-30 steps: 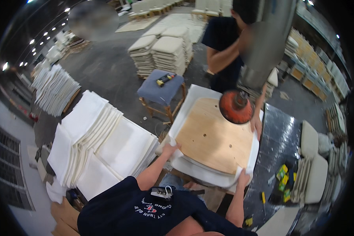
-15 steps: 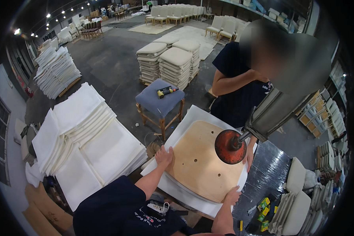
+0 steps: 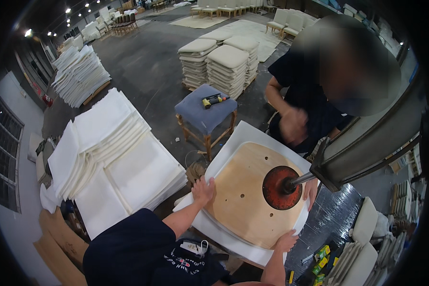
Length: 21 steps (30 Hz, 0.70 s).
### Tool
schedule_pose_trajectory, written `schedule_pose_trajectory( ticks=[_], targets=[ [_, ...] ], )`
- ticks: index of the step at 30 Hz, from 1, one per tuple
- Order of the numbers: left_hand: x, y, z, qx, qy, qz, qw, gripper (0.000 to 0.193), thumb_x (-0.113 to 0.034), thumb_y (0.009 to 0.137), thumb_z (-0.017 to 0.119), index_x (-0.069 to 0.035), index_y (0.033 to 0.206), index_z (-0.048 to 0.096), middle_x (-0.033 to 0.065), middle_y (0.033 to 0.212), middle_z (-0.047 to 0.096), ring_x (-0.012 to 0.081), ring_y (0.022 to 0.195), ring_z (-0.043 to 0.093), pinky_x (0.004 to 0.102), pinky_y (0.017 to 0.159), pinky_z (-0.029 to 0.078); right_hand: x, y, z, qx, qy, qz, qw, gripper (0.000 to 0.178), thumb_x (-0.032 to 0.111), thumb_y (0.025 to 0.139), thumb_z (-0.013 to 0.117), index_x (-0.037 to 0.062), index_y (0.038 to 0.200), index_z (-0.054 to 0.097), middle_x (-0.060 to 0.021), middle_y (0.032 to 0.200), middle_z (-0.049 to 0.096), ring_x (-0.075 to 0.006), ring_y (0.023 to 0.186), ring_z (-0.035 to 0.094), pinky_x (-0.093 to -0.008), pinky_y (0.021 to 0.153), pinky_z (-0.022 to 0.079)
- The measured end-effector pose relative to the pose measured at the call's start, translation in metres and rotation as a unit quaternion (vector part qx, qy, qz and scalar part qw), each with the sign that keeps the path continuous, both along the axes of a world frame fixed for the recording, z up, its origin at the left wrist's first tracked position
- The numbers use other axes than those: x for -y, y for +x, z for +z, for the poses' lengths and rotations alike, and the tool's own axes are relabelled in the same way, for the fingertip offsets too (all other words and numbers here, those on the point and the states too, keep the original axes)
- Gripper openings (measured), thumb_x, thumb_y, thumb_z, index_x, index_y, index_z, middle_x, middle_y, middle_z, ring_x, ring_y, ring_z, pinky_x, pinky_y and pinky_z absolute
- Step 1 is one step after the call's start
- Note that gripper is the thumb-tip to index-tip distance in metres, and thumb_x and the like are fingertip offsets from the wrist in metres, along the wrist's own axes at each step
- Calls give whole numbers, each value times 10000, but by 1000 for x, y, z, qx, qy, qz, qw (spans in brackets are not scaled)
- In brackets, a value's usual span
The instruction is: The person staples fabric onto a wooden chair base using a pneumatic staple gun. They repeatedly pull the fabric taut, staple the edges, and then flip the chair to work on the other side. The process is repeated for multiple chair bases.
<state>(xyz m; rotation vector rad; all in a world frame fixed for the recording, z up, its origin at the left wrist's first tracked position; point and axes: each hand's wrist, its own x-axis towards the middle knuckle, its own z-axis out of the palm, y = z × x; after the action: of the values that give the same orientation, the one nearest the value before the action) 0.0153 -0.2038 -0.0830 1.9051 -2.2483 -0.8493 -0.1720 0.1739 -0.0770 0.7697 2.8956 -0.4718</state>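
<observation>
A tan wooden seat board [image 3: 245, 190] with several holes lies on a larger white padding sheet [image 3: 245, 131] at the front right. My left hand [image 3: 204, 191] grips the padding and board at the left edge. My right hand [image 3: 286, 241] is closed on the padding at the near right corner, fingers bent over the rim. Against the board's right part rests a round red disc [image 3: 274, 188] on a metal rod. A co-worker stands across from me, one hand [image 3: 311, 192] at the board's right edge, the other hand [image 3: 294, 125] blurred in front of the body.
A stack of white padding sheets [image 3: 138, 167] stands left. Beyond the board is a blue stool [image 3: 206, 114] bearing a power tool [image 3: 215, 100]. Farther back rise piles of cream seat cushions [image 3: 228, 59]. A thick grey machine arm [image 3: 372, 143] slants in from the right, above small yellow-green boxes [image 3: 321, 257].
The co-worker's raised hand has dropped from near the head to in front of the body. My view has shifted slightly; both my hands keep their places on the padding's edge.
</observation>
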Motion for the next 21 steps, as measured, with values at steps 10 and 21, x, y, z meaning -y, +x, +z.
schedule_pose_trajectory(
  ticks=[10, 21],
  targets=[
    [30, -46, 18, 53, 95, 117, 987, 788, -701, 966, 276, -127, 1459, 498, 193, 1463, 484, 403, 1352, 441, 584, 1132, 263, -21, -17, -11, 69, -111, -48, 990, 758, 660, 969, 331, 37, 1373, 484, -219, 1336, 594, -445, 1222, 558, -591, 1010, 399],
    [23, -36, -4, 55, 29, 122, 991, 722, -659, 993, 290, -108, 1361, 576, 179, 1345, 582, 385, 1282, 516, 579, 1068, 336, -5, 3, 9, 27, -53, -18, 998, 726, 644, 973, 345, 34, 1317, 533, -216, 1316, 602, -430, 1220, 567, -587, 997, 416]
  ],
)
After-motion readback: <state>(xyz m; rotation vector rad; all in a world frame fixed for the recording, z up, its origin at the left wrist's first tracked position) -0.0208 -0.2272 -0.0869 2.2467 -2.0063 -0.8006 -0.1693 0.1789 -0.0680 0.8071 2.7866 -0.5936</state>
